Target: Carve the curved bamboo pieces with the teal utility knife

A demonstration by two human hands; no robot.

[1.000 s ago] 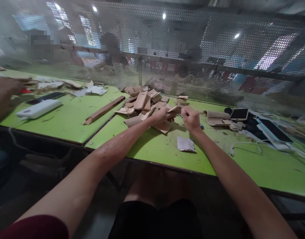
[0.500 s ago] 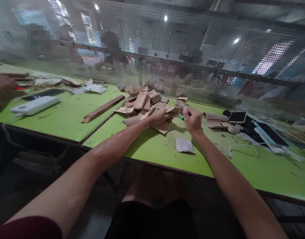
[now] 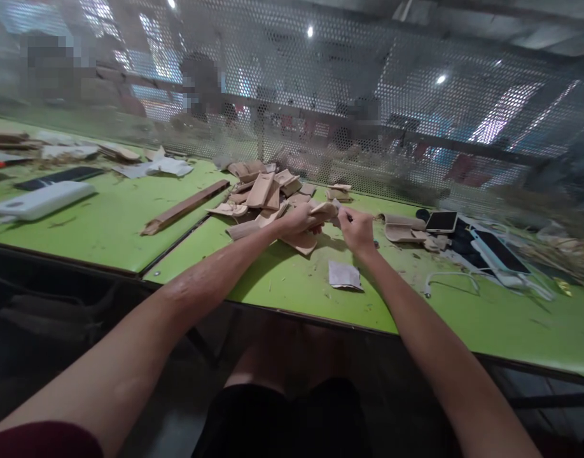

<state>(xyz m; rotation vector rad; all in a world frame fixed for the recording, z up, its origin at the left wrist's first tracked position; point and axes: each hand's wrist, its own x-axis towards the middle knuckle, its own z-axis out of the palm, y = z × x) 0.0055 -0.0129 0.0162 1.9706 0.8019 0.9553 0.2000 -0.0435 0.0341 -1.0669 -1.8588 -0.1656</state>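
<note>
You've one wood piece point(image 3: 324, 208) in work; can't tell how finished it is, nor which in the pile point(image 3: 267, 191) are done. It's above the bench point(image 3: 292, 289), pinched in your left hand's point(image 3: 298, 219) fingers, end near your right hand point(image 3: 359, 230). Right fingers curled; can't tell on what.

Close at hand, two green tabletops point(image 3: 282, 289) with dark edges, meeting at a narrow dark seam point(image 3: 175, 247). Underneath, in deep shadow, a thin dark leg point(image 3: 203, 346) and a patch of grey floor point(image 3: 175, 423). Along the far edge, a tall perforated screen point(image 3: 292, 76), hazy and grey. Beyond it, dark horizontal rails, blurred red patches point(image 3: 464, 168), slanting bright strips of light point(image 3: 506, 114) and small white lamps point(image 3: 310, 30) under a dim ceiling point(image 3: 535, 32).
</note>
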